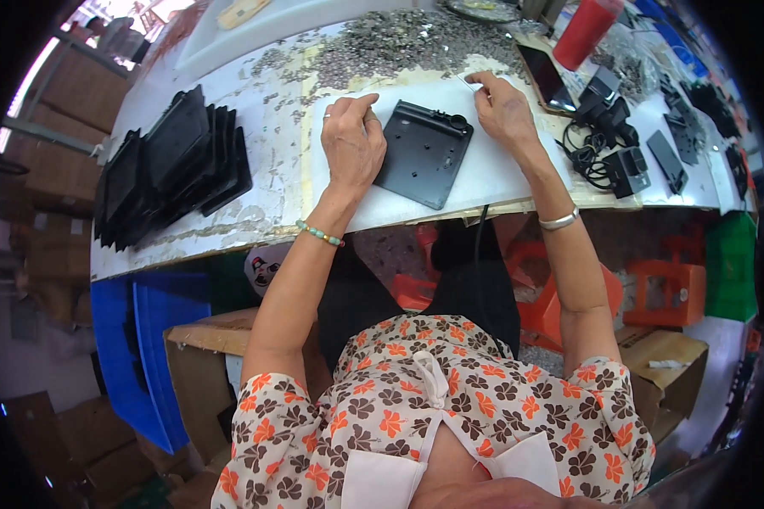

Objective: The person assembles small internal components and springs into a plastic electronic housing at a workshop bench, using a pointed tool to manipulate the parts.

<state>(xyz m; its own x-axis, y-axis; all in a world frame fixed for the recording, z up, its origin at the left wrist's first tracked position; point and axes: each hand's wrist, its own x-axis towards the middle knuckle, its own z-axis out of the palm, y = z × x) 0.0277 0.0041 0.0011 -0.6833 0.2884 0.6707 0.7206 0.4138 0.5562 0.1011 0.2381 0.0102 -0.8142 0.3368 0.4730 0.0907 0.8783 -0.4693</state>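
Observation:
A flat black square plastic part (423,153) lies on a white mat (492,174) in front of me. My left hand (352,140) rests on the part's left edge, fingers curled, a ring on one finger. My right hand (502,106) is beyond the part's upper right corner, fingertips pinched near a small thin metal piece (468,81) at the mat's far edge. Whether it actually grips the piece I cannot tell. Beaded bracelet on the left wrist, metal bangle on the right.
A heap of small metal pieces (399,42) covers the far bench. Stacked black parts (174,165) stand at left. A phone (545,76), red cylinder (586,30), black adapters with cables (607,127) lie right. Blue bin (148,339), cardboard boxes (666,365), orange crates (666,293) sit below.

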